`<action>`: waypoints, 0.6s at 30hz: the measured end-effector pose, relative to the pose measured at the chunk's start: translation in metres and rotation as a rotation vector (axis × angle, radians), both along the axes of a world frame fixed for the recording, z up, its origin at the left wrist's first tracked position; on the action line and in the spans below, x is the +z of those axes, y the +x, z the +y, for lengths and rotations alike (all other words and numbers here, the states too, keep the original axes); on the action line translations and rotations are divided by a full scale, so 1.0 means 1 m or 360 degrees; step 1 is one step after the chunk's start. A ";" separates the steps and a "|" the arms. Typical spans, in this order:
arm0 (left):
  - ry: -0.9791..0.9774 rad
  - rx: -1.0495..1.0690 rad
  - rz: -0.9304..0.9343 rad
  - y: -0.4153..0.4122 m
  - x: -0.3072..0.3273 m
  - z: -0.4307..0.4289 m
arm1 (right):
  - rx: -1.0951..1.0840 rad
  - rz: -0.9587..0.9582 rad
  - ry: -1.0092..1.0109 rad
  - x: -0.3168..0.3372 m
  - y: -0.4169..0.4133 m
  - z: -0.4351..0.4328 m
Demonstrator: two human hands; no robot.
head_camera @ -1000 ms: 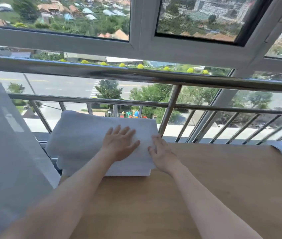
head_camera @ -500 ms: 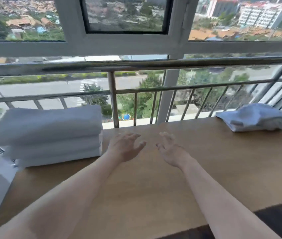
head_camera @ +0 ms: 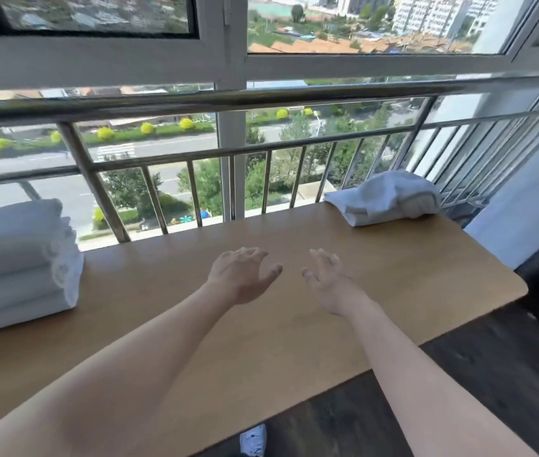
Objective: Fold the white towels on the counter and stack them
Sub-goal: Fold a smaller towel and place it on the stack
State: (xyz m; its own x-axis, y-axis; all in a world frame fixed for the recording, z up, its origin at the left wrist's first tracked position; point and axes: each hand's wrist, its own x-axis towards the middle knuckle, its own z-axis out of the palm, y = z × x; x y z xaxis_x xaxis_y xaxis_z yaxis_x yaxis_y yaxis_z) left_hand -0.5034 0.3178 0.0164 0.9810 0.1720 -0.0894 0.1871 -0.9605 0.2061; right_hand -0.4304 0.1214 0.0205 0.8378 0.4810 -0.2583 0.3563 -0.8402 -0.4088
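Observation:
A stack of folded white towels (head_camera: 14,262) sits at the far left of the wooden counter (head_camera: 426,278), partly cut off by the frame edge. A crumpled white towel (head_camera: 383,197) lies at the counter's back right corner, against the railing. My left hand (head_camera: 241,275) and my right hand (head_camera: 327,278) hover side by side over the middle of the counter, fingers spread and slightly curled, holding nothing. Both hands are well apart from either towel.
A steel railing (head_camera: 261,150) and a window run along the counter's back edge. The counter's rounded right end (head_camera: 518,288) drops to a dark floor (head_camera: 492,374). A shoe (head_camera: 254,440) shows below the front edge.
My hands lifted off the folded stack and moved right to the counter's middle. The view swung right, so the stack is now at far left and the crumpled towel is in view.

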 end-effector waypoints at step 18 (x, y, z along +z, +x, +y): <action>-0.0256 -0.0157 0.0092 0.235 -0.058 -0.091 | -0.0263 0.0147 -0.0162 -0.032 0.191 -0.100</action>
